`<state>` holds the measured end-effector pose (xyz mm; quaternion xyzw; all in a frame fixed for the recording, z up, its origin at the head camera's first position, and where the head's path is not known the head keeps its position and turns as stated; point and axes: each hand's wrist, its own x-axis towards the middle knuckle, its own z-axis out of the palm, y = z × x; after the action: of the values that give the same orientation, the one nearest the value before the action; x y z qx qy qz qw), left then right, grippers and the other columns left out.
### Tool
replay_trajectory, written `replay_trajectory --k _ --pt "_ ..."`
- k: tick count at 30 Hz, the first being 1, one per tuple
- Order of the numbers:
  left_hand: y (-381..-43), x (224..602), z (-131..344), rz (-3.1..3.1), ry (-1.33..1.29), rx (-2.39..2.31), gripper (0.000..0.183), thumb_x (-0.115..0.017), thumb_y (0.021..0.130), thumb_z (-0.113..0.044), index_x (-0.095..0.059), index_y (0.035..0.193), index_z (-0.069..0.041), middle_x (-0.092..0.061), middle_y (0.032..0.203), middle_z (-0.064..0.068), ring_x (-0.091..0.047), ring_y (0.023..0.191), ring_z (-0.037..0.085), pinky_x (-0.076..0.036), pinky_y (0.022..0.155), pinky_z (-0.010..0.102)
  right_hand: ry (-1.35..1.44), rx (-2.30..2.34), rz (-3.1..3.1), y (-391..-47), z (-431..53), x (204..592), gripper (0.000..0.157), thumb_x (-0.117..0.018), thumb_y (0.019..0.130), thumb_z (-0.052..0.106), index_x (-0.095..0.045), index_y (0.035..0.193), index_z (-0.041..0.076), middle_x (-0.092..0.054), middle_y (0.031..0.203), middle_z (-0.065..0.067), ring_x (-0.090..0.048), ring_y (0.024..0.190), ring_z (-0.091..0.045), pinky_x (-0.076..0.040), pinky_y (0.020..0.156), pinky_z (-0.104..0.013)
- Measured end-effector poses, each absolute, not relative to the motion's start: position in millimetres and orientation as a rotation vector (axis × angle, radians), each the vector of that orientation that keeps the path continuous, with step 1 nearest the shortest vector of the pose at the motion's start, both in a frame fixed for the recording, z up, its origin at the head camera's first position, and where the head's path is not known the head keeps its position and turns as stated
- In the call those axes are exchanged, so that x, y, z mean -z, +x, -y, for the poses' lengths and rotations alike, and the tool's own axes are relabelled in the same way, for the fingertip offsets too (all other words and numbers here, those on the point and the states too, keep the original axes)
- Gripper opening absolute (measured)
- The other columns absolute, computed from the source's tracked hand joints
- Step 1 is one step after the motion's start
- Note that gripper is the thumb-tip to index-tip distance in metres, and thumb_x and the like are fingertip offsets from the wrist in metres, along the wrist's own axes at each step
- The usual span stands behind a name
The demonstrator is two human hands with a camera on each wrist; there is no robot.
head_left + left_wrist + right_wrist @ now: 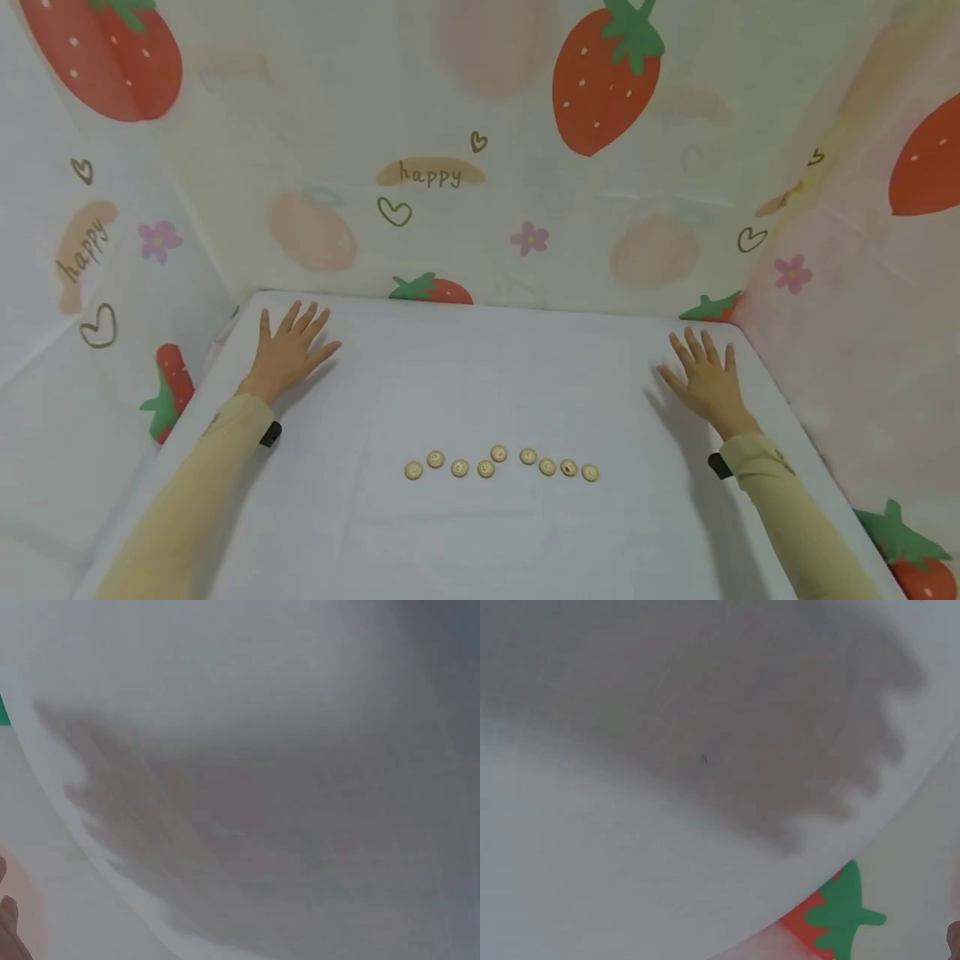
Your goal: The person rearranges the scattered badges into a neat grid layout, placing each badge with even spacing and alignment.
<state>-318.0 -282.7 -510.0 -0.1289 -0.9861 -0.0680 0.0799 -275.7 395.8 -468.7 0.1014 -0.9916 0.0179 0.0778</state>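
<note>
Several small round beige buttons (486, 468) lie in an uneven row on the white table (465, 550), in the middle of the head view. My left hand (288, 354) is held over the far left part of the table, fingers straight and spread, holding nothing. Over the far right part, my right hand (708, 382) has its fingers spread the same way, with nothing in it. Both hands are well apart from the buttons. The left wrist view catches only a few fingertips (9, 911) and the hand's shadow. In the right wrist view a single fingertip (954, 937) shows at the edge.
A pale cloth backdrop (517, 192) with strawberries, flowers and the word "happy" stands behind the table and along both sides. Dark wrist cameras sit under the left cuff (271, 433) and the right cuff (718, 466).
</note>
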Motion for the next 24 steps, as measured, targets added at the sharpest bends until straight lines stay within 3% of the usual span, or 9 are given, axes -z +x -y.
replay_trajectory --k 12,24 --pt "-303.4 503.2 268.5 2.939 -0.459 0.183 0.068 -0.040 0.093 -0.055 -0.027 0.146 -0.015 -0.022 0.152 0.011 -0.010 0.142 0.032 0.009 0.105 0.063 0.428 -0.084 2.944 -260.7 -377.5 474.1 0.063 -0.049 0.093 0.041 -0.031 0.144 0.011 -0.021 0.151 -0.019 -0.009 0.141 -0.037 0.004 0.108 -0.061" --pt "-277.7 505.4 253.2 2.862 -0.561 0.199 0.062 -0.049 0.091 -0.049 -0.039 0.141 -0.014 -0.035 0.147 0.012 -0.023 0.138 0.031 -0.002 0.107 0.063 0.574 -0.152 2.880 -241.2 -346.9 478.9 0.059 -0.053 0.091 0.039 -0.037 0.141 0.012 -0.029 0.148 -0.019 -0.018 0.138 -0.039 -0.003 0.108 -0.061"
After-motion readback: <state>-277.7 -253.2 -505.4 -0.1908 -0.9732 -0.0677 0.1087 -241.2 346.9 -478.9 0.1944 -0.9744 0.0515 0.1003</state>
